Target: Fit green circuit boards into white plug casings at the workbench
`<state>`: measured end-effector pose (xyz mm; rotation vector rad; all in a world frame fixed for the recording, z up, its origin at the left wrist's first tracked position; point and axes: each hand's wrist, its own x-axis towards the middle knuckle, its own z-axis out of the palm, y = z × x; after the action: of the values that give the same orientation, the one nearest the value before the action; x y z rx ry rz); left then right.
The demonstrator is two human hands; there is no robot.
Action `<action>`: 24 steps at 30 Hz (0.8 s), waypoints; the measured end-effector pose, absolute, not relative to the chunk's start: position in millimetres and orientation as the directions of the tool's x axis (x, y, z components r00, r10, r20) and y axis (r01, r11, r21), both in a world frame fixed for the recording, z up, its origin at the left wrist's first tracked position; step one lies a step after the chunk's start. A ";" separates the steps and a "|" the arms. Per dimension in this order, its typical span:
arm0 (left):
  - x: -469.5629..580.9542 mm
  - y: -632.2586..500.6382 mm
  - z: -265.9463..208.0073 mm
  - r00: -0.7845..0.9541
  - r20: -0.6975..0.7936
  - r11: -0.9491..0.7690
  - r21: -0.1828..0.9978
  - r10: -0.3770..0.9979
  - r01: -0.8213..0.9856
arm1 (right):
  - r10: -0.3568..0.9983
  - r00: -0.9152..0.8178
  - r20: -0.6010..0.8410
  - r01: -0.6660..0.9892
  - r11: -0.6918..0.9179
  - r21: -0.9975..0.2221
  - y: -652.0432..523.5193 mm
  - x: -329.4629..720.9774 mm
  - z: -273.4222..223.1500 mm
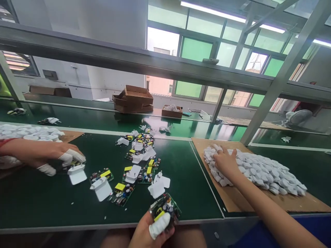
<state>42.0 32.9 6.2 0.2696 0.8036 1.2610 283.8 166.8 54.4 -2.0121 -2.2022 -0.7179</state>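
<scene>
My left hand (157, 227), its thumb wrapped in white, grips a green circuit board (167, 208) with a yellow block and several small components, just over the table's front edge. My right hand (227, 164) reaches into a heap of small white pieces (261, 168) on a cardboard sheet (232, 203). Its fingers look spread among the pieces, with the tips partly hidden. Between my hands lie several circuit boards (121, 193) and white plug covers with pins (156, 188).
A co-worker's hand (57, 155) with white-wrapped fingers holds a board with a white plug cover (77, 174) at the left. Cardboard boxes (134, 100) stand behind on the green table (77, 213). A metal shelf beam (129, 63) and a slanted post (274, 89) cross above.
</scene>
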 end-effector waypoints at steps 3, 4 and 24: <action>44.0 34.3 4.4 0.067 -0.411 0.335 0.627 0.909 -0.703 | 0.933 -0.098 0.345 0.969 0.011 0.246 175.2 285.2 59.6; 44.0 34.3 4.0 0.076 -0.397 0.331 0.628 0.915 -0.704 | 0.937 -0.075 0.342 0.976 -0.002 0.220 177.9 285.9 61.0; 45.9 48.7 1.4 0.330 -0.264 0.414 0.406 0.906 -0.814 | 0.588 -0.364 0.723 0.467 0.786 -0.404 66.9 196.2 37.7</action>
<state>45.9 48.7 1.4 0.2148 0.4896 1.1367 196.2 66.9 37.7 -0.7870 -2.0227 0.1593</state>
